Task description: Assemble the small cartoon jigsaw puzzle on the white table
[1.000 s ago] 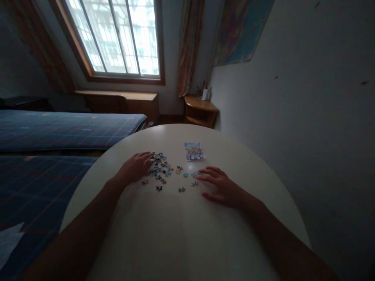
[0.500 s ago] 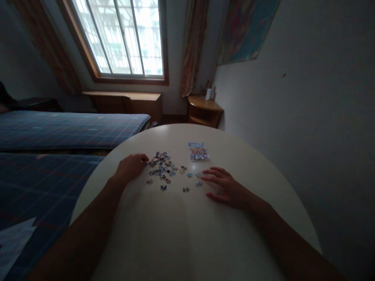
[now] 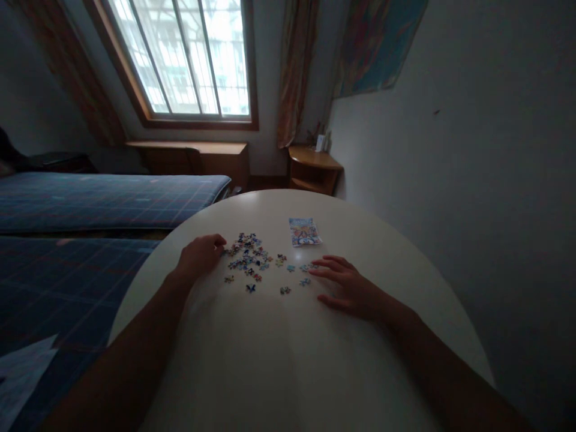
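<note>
A loose heap of small jigsaw puzzle pieces [image 3: 249,259] lies on the white round table [image 3: 270,360]. At the heap's left edge rests my left hand [image 3: 200,254], its fingers curled in; what is at the fingertips, if anything, is hidden. My right hand [image 3: 348,284] lies with fingers spread, the tips at a few pale blue pieces [image 3: 306,268]. Close by are another light blue piece [image 3: 305,282] and a darker one [image 3: 285,290]. A dark blue piece [image 3: 251,288] sits apart in front of the heap. Behind the pieces lies a small colourful picture sheet [image 3: 305,232].
Left of the table are beds with blue plaid covers [image 3: 103,198], one with white papers [image 3: 27,372] on it. A corner shelf [image 3: 315,158] and a wooden desk [image 3: 220,148] stand beyond, near the window. The wall [image 3: 472,180] runs along the right.
My left hand's fingers have shifted very slightly at the heap's edge. The view has moved a touch; the right hand and the pieces otherwise stay the same.
</note>
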Motion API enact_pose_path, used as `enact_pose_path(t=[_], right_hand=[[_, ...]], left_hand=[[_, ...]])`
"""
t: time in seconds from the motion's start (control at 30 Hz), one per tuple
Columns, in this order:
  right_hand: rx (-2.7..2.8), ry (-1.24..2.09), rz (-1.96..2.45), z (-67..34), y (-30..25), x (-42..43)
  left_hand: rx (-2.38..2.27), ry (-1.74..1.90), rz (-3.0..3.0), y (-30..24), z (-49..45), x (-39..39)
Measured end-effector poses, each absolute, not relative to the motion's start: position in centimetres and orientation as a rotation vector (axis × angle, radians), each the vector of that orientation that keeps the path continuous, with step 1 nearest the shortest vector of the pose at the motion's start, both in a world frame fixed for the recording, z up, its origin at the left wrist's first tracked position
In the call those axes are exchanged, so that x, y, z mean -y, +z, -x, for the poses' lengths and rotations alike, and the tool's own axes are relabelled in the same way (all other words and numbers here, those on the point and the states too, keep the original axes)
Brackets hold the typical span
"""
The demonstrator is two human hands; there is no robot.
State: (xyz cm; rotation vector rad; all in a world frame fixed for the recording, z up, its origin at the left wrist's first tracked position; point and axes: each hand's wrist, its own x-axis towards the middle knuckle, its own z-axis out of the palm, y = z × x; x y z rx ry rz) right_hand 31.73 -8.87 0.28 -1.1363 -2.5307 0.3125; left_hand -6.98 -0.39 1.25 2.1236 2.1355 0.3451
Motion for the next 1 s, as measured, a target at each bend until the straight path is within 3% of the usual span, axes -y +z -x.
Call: enact_pose_path(t=[0.6,1.0], right_hand=[[2.519,0.328,1.125,-31.9,0.1,8.8],[2.512,0.345,1.128,-31.7,0.3,8.8]], left_hand=[[-1.973,0.261,-1.919,0.8,9.3,-0.5],[-1.945,0.448,-1.992,1.7,8.3,0.0]])
